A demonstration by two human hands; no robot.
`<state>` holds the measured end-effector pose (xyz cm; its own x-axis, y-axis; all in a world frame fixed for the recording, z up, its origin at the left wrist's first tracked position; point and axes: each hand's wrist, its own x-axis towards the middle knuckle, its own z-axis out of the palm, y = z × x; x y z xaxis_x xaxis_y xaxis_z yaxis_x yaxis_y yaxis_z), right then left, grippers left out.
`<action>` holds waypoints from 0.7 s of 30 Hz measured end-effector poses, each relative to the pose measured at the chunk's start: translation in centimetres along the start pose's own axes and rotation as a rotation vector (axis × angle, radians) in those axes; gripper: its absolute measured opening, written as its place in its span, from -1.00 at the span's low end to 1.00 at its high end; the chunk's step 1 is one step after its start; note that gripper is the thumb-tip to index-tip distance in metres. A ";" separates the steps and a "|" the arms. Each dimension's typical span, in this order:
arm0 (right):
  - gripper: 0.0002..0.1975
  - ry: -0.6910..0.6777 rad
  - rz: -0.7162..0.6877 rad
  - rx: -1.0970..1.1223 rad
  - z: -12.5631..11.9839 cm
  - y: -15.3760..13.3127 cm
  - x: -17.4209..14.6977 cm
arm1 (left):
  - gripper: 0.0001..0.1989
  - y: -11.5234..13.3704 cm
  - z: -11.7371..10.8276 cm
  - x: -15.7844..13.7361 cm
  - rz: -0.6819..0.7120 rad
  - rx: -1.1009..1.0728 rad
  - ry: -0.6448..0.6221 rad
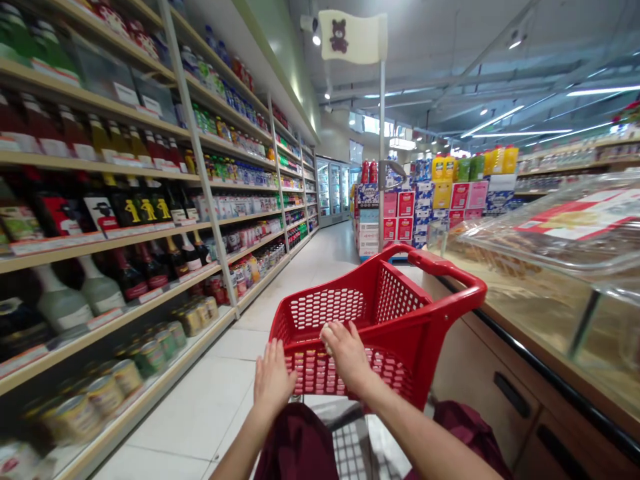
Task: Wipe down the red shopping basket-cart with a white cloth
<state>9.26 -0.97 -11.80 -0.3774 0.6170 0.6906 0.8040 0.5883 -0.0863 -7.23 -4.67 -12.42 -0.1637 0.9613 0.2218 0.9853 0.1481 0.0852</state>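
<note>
A red plastic shopping cart (425, 333) with perforated basket walls stands just in front of me, turned so its handle is at the right. My right hand (347, 353) reaches over the basket's near rim, its fingers curled on the edge. At the basket's near left corner is my left hand (274, 380), with the fingers stretched out and lying against the red plastic. The undersides of both hands are hidden. Below the basket, part of a grey grid-patterned surface (350, 443) shows between my dark red trouser legs (300, 443).
Shelves (220, 227) of bottles and cans run along the left. To the right stands a wooden counter (505, 400) with clear-covered food, close to the cart. Stacked boxes (400, 213) and a pole with a bear flag (354, 37) stand ahead. White floor tiles (200, 393) line the aisle.
</note>
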 end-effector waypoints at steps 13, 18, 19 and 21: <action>-0.72 -0.068 -0.094 0.053 3.5 -4.2 2.4 | -0.29 -3.5 0.9 -0.1 0.074 -0.062 -0.008; -0.68 -0.073 -0.273 0.051 4.3 -4.4 1.1 | -0.31 -4.6 1.3 0.5 0.137 -0.188 -0.009; -0.69 -0.094 -0.358 0.052 4.8 -4.7 0.3 | -0.33 -4.8 1.2 0.6 0.144 -0.192 -0.019; -0.72 -0.140 -0.483 0.050 5.8 -5.2 -1.3 | -0.34 -5.2 1.0 0.6 0.144 -0.180 -0.038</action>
<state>2.89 -1.79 -16.37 -0.7614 0.3303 0.5578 0.5009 0.8459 0.1829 -12.36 -4.66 -13.68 -0.0170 0.9780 0.2078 0.9732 -0.0315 0.2279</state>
